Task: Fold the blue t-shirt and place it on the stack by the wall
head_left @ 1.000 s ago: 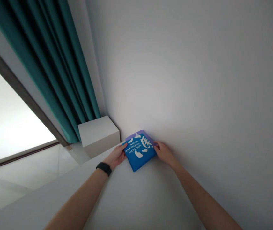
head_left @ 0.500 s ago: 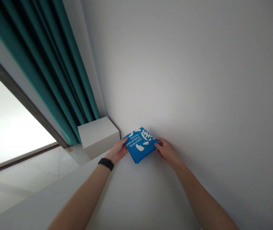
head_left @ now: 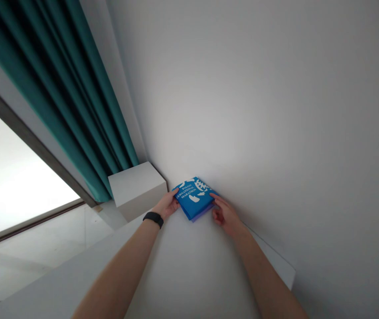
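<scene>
A flat, folded blue cloth item [head_left: 189,206] with white print reading "Dalian International Marathon" rests at the far end of a white surface, near the wall. My left hand [head_left: 168,204], with a black band on its wrist, grips the item's left corner, thumb on top and fingers beneath. At the right corner, the stretched fingers of my right hand [head_left: 225,215] touch the top, while its lower fingers curl away from the cloth. A purple strip [head_left: 203,213] shows under the front right edge; what it is I cannot tell.
The white surface [head_left: 189,270] runs between my forearms up to a pale wall [head_left: 242,110]. Left of the item stands a white box-like block [head_left: 138,186]. Behind it hang teal curtains [head_left: 103,110] beside a bright window [head_left: 17,177]. Light floor [head_left: 59,230] lies lower left.
My right hand has let go of its pinch on the right corner and now rests fingers on top. The item sits slightly lower, and the purple strip has come into view under it.
</scene>
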The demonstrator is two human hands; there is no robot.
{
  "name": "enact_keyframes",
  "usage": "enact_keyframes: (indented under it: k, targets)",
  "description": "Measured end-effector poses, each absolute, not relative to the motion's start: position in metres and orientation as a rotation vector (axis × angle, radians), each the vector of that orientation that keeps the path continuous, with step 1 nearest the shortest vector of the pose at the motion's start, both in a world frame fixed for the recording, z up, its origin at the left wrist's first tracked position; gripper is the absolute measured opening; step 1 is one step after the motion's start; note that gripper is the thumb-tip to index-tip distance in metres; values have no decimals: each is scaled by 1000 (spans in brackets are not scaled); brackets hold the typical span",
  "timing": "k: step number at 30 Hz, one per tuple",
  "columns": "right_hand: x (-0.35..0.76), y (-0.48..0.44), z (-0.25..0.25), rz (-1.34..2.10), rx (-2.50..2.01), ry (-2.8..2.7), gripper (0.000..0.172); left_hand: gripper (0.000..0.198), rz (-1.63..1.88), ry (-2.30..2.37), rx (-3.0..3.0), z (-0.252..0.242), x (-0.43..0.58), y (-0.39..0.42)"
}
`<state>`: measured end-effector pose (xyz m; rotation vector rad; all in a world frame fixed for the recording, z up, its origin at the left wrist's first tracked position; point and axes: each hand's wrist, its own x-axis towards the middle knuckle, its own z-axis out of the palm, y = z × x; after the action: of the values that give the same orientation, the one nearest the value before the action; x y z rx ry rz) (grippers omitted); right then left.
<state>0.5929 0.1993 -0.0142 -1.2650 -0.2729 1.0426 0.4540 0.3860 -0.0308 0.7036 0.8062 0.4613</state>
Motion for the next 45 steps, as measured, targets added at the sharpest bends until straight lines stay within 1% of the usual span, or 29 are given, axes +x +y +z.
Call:
enact_keyframes:
  k: [4, 6, 11, 16, 19, 23, 29, 32, 35, 37, 40, 43, 45]
  targets:
    - [588, 200, -16, 1002, -1219, -205, 37, 13, 483, 818, 809, -31, 454, 387]
    - [587, 199, -16, 997, -1227, -181, 35, 15, 514, 830, 902, -31, 454, 387]
    - [588, 196, -20, 1015, -1212, -219, 42, 25, 694, 906, 1226, -32, 450, 391]
    - [589, 198, -24, 975, -1248, -245, 42, 15, 787, 964, 1552, -37, 447, 395]
    - [591, 197, -28, 833, -1391, -245, 38, 12, 865, 1018, 1729, -41, 446, 393]
    - [595, 190, -33, 554, -1610, -329, 33, 22, 901, 1024, 1893, -47, 444, 390]
    - [592, 185, -35, 308, -1801, -622, 39, 32, 854, 1008, 2020, -52, 441, 390]
    - [586, 190, -39, 186, -1819, -862, 42, 35, 847, 1013, 2053, -52, 441, 389]
    - [585, 194, -43, 114, -1817, -904, 42, 37, 868, 1018, 2070, -54, 442, 388]
    - [587, 195, -45, 162, -1786, -812, 42, 37, 937, 1009, 2111, -55, 442, 387]
    - [588, 195, -47, 361, -1680, -617, 48, 40, 1042, 923, 2286, -55, 436, 378]
    - [584, 196, -46, 514, -1555, -437, 54, 44, 942, 681, 2543, -52, 426, 362]
    - [582, 197, -43, 582, -1455, -350, 54, 46, 811, 470, 2680, -50, 419, 351]
